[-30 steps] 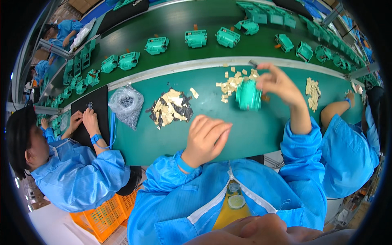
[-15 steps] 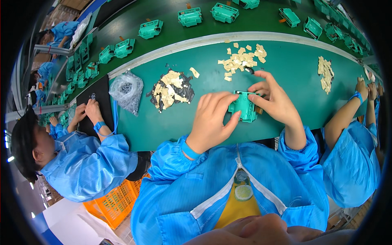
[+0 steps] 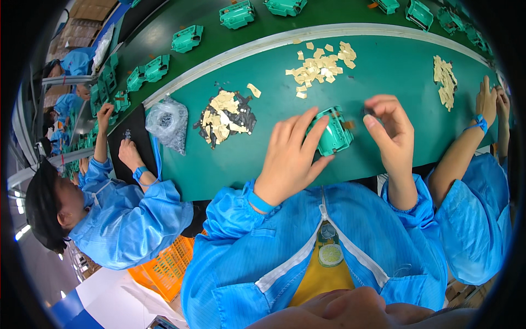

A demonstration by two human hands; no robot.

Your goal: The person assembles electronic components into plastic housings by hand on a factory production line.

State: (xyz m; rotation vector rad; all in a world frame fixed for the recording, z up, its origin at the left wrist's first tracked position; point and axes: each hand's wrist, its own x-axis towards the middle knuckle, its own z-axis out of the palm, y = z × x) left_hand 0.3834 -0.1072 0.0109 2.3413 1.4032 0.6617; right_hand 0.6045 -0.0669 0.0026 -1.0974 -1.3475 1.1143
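Note:
My left hand grips a green plastic housing by its left side, fingers on top and thumb along the near edge. The housing lies tilted on the green worktable, with a brown-orange tab sticking out on its right. To the right of it, apart from the housing, my right hand pinches a small black piece between thumb and fingers. Beyond the housing lies a loose pile of cream paper bits. Farther left is a heap of cream and black bits.
A clear bag of small dark parts sits on the left. Past the pale rail, several green housings stand on a dark green belt. Co-workers in blue sit on both sides; another cream pile lies right.
My right hand has drawn away from the housing to the right, with the black piece in its fingers. The housing has turned in my left hand. The left co-worker's hand has reached up toward the belt.

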